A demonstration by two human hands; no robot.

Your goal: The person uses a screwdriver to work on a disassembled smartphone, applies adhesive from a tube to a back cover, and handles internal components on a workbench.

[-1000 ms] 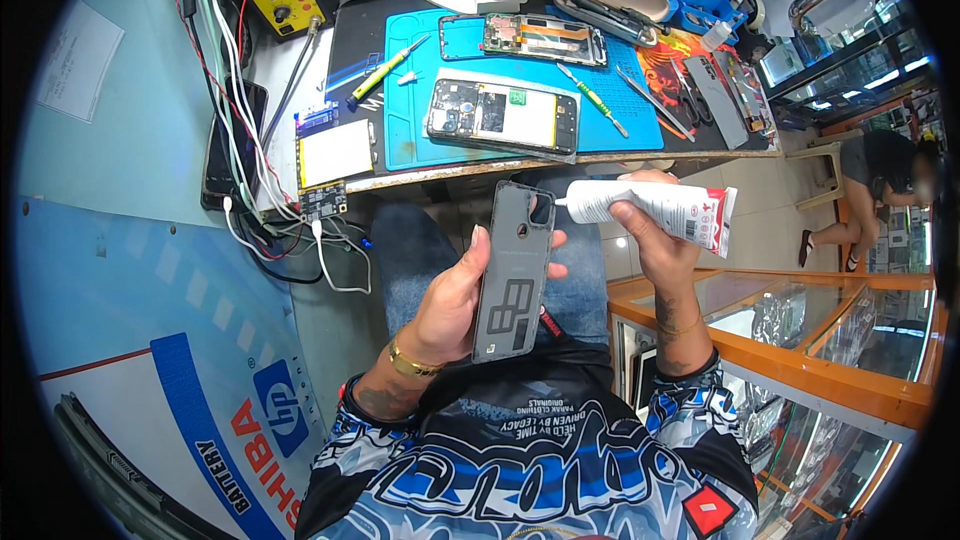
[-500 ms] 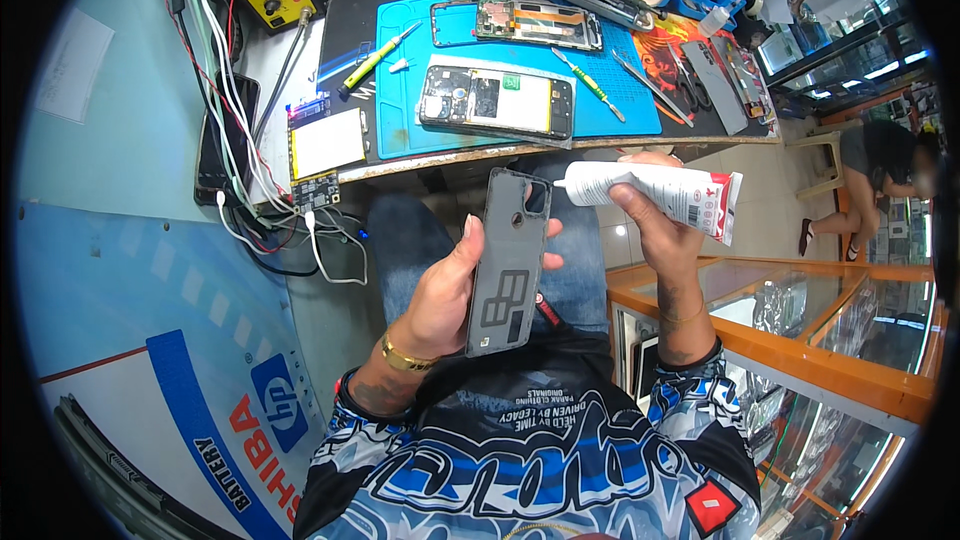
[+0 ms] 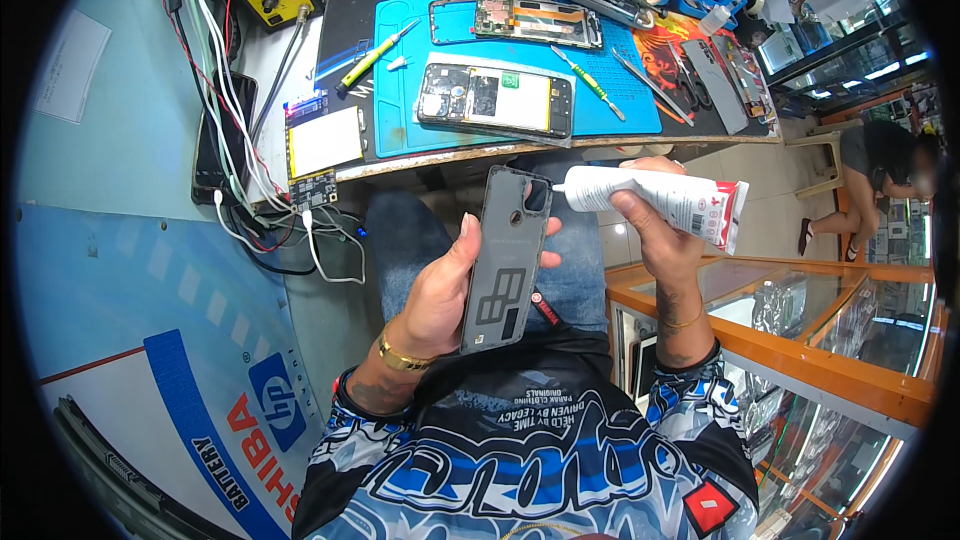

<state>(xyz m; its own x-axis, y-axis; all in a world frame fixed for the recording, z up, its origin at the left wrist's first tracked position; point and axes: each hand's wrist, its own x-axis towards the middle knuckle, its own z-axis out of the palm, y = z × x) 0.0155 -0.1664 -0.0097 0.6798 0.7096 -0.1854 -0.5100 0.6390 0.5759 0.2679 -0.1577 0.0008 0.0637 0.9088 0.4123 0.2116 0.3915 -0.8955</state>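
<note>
My left hand grips a dark grey phone back cover by its long edges, inner side facing up, above my lap. The cover has a camera cutout at its far right corner. In my right hand is a white and red glue tube, lying nearly level. Its thin nozzle points left and reaches the cover's far right edge by the cutout; whether it touches I cannot tell. On the blue mat beyond lies an opened phone with its white battery showing.
A second phone body and an empty-looking frame lie at the mat's back. Around them are a yellow screwdriver, a green pry tool and tweezers. A circuit board with cables sits left. A glass display case stands right, a person beyond.
The tube's rear end has dropped slightly and turned a little clockwise with my right hand. The cover has shifted slightly left in my left hand.
</note>
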